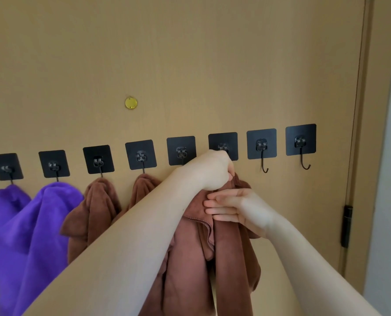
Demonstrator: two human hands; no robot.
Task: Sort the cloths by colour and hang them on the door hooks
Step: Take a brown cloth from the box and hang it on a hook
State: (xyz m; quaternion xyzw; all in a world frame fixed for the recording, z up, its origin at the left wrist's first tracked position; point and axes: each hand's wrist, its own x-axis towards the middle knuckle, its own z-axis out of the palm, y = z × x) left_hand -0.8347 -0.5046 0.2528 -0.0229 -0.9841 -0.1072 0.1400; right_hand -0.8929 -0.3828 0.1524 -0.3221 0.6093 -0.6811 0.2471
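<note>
Several black stick-on hooks run in a row across the tan door [190, 65]. Two purple cloths [37, 224] hang from the two leftmost hooks; brown cloths [94, 213] hang from the third and fourth. My left hand [212, 172] pinches the top of another brown cloth [226, 258] just under the sixth hook [223, 145], whose tip is hidden by the hand. My right hand [235, 208] lies flat with straight fingers against that cloth a little lower. The fifth hook [181, 151] is partly behind my left forearm.
Two bare hooks [261, 153] [301, 151] hang at the right end of the row. A small yellow disc [131, 103] is fixed above the hooks. The door's hinge [347, 226] and a pale wall [390, 179] are at the right.
</note>
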